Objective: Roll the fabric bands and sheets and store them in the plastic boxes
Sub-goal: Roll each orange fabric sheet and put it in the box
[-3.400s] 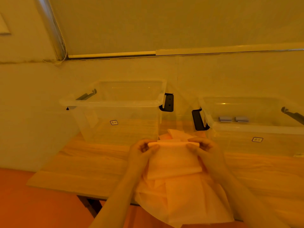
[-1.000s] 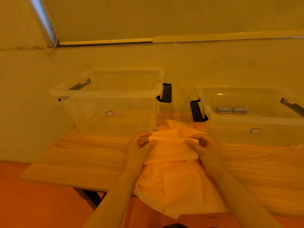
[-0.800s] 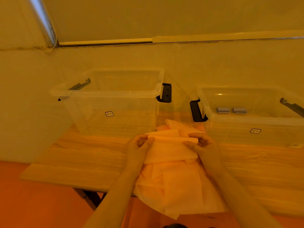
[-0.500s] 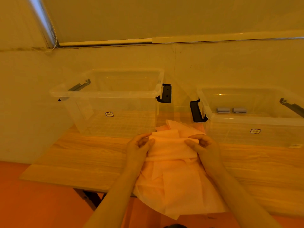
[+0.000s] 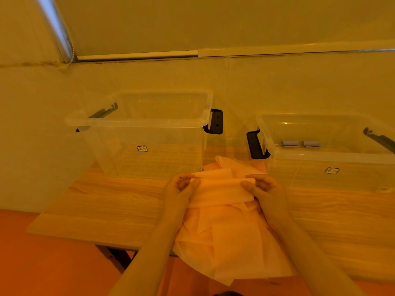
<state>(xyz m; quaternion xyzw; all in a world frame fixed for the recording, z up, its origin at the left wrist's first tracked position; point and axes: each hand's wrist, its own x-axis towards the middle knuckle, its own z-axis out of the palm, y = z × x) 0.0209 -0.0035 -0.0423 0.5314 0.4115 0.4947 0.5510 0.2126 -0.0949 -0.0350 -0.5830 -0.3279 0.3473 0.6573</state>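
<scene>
Fabric sheet [image 5: 222,189] stretched between hands, left hand [image 5: 179,191] and right hand [image 5: 265,189] pinching its top corners

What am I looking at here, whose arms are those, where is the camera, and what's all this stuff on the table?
No machine here: these are a person's two bare arms, filmed by one wide-angle camera worn on their head, looking forward and down. The left hand and right hand each pinch an end of the far edge of a thin pale fabric sheet, apparently rolling it. It lies on a pile of similar sheets that hangs over the near edge of the wooden table. Behind stand two clear plastic boxes with dark latches. The left box looks empty; the right box holds two small grey rolls.
</scene>
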